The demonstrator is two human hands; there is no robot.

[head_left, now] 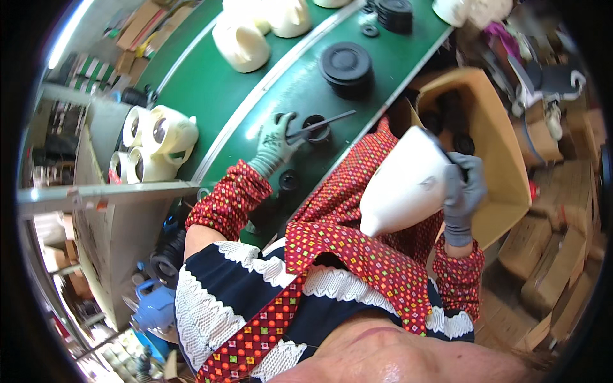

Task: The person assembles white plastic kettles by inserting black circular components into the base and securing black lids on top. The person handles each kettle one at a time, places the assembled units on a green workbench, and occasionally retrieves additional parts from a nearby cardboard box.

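My left hand [273, 148], in a grey-green glove, is over the green conveyor belt, its fingers closed at one end of a thin grey rod [338, 117]. The rod slants across a small black round cup [317, 129] on the belt. My right hand [465, 191], in a grey glove, grips the dark-rimmed side of a white plastic housing [403, 182]. The housing is held tilted in front of my red patterned apron, its narrow spout-like tip pointing down to the left. A small black round part [288, 179] lies near my left wrist.
A stack of black discs [346, 67] and more black rings [394, 14] sit farther along the belt. Cream housings [241, 41] stand beyond the white divider; others [163, 137] are at left. An open cardboard box [495, 140] holding black parts is at right.
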